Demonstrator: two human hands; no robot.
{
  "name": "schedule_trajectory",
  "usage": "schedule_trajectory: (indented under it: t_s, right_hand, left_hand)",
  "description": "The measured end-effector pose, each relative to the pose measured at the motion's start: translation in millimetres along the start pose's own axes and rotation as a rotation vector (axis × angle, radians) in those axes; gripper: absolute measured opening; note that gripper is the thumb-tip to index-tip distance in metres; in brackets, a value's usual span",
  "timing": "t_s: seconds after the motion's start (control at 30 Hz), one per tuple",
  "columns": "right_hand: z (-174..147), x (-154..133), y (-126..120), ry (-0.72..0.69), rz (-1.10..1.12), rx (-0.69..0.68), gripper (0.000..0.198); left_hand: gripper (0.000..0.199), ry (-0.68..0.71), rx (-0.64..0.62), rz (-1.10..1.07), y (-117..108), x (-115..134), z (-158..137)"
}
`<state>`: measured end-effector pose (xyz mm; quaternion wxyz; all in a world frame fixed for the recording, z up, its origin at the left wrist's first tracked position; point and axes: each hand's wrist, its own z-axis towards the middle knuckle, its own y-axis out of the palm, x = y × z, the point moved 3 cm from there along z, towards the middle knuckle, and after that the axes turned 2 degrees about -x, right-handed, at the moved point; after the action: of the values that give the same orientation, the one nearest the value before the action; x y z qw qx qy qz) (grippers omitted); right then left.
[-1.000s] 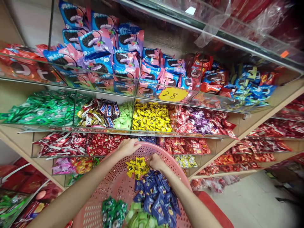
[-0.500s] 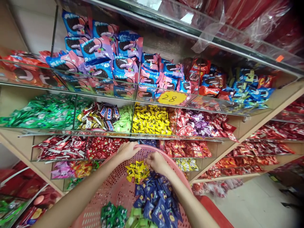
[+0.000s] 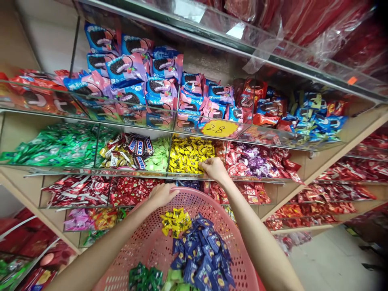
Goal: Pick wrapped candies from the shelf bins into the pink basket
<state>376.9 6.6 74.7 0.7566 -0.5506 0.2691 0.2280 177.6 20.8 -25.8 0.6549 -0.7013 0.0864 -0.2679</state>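
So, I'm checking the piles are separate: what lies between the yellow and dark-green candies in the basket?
The head view shows only bare pink basket there.

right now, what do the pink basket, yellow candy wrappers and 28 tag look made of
Pink basket: probably moulded plastic, fairly smooth, given its even colour and regular holes. Yellow candy wrappers: likely thin, slightly shiny plastic film, judging by crinkled, flared ends. 28 tag: perhaps matte card, flat and handwritten.

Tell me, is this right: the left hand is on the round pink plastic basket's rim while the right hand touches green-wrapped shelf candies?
Not quite: the head view shows the right hand at the small yellow-wrapped shelf candies. The rest stands.
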Motion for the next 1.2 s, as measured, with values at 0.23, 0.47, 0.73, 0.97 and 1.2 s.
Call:
schedule_trajectory:
  t_s: [0.23, 0.47, 0.73, 0.97, 1.2]
  right_hand:
    - [4.8, 0.2, 5.4, 0.01, -0.008, -0.017, 0.034]
    - [9.8, 5.4, 12.0, 0.035, 0.14, -0.056, 0.024]
    - [-0.6, -10.0, 4.0, 0.004, 0.449, -0.023, 0.016]
    - [-45.2, -25.7, 3.9, -0.133, 0.734, 0.048, 0.025]
    - [-86.6, -10.3, 44.9, -0.006, 0.878, -0.103, 0.021]
  left_hand:
    - [0.045, -0.005, 0.001, -0.008, 0.2, -0.8, 0.3]
    - [0.042, -0.024, -0.004, -0.012, -2.3, 1.6, -0.8]
    - [0.044, -0.024, -0.007, 0.005, -2.8, 2.0, -1.2]
    - [0.045, -0.034, -0.016, -0.006, -4.0, 3.1, -2.3]
    - [0.047, -0.081, 0.007, 0.035, 2.1, 1.2, 1.9]
